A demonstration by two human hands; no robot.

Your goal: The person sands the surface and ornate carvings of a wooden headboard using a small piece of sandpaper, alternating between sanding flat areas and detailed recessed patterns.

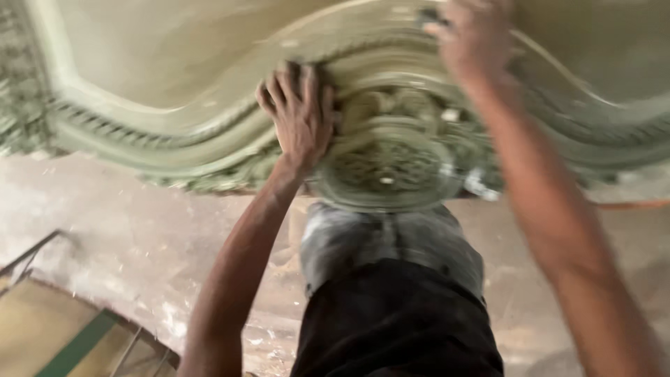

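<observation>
A large pale green carved panel (174,77) with scrolled ornamental edges and a round medallion (387,164) at its lower middle fills the top of the head view. My left hand (300,115) lies flat on the carved rim just left of the medallion, fingers spread. Higher up and to the right, my right hand (474,38) presses on the upper curve of the moulding; something small and dark shows at its fingertips, too blurred to identify. The whole picture is motion-blurred.
Below the panel I see my grey shorts and dark shirt (394,307) and a dusty concrete floor (125,230). A metal-framed object with a green and tan surface (63,338) sits at the bottom left.
</observation>
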